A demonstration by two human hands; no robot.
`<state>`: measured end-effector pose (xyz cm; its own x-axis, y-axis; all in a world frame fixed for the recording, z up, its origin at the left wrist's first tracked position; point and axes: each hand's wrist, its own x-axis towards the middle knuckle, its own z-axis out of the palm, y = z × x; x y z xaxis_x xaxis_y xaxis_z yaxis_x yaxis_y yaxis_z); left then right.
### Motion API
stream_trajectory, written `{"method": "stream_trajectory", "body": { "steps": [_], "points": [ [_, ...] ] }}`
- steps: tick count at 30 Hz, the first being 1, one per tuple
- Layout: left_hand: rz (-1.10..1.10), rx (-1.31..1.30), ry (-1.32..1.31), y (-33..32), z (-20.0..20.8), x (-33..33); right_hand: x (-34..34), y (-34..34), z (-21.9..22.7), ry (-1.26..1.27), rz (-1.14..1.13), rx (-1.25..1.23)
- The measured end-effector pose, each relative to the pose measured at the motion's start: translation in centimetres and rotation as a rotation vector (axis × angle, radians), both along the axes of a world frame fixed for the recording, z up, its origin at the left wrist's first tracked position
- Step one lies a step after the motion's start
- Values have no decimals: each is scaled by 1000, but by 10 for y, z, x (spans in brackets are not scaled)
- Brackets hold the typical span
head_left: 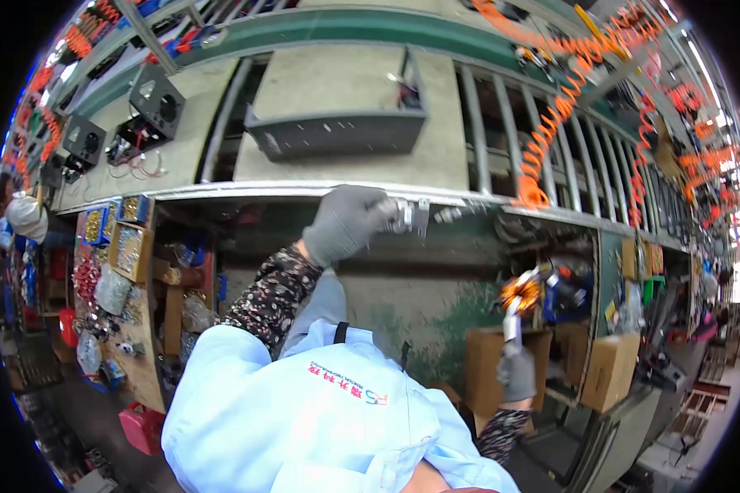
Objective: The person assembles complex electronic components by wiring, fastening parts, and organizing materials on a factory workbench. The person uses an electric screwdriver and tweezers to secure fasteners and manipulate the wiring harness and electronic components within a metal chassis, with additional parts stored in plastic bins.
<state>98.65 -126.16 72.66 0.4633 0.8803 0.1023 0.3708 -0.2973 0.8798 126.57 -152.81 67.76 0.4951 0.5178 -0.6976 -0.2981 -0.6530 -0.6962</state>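
My left hand (343,223), in a grey glove, is closed on a small silver metal part (404,215) with a dark plate-like end, held just in front of the conveyor's near rail. What that part is exactly I cannot make out. Lower on the right, my right hand (516,376), gloved too, is closed round a slim whitish object (512,329) pointing away from me. Past its far tip shows an orange coil (520,292); whether the two are joined is unclear. A dark grey sheet-metal housing (337,134) rests on a board beyond my left hand.
Metal rollers (506,123) flank the board (296,74). Orange coiled air hoses (551,140) hang at the right. Left stands a wooden bench with small parts bins (129,251); further left are more dark housings (158,103). Cardboard boxes (608,374) stand near my right arm.
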Motion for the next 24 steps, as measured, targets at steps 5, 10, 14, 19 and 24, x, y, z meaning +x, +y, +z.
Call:
{"method": "stream_trajectory", "body": {
  "steps": [5,10,14,19,24],
  "points": [
    [230,327,160,141,60,-72,-15,201,72,101,310,322],
    [440,325,601,295,0,-94,-48,401,72,810,584,392],
    [480,230,704,391,-128,-117,-93,534,11,1237,669,127],
    [732,237,606,395,-203,-71,-94,578,-73,1592,-30,-488],
    [695,-582,735,404,-179,-57,-52,620,-134,332,1255,-221]
  ]
}}
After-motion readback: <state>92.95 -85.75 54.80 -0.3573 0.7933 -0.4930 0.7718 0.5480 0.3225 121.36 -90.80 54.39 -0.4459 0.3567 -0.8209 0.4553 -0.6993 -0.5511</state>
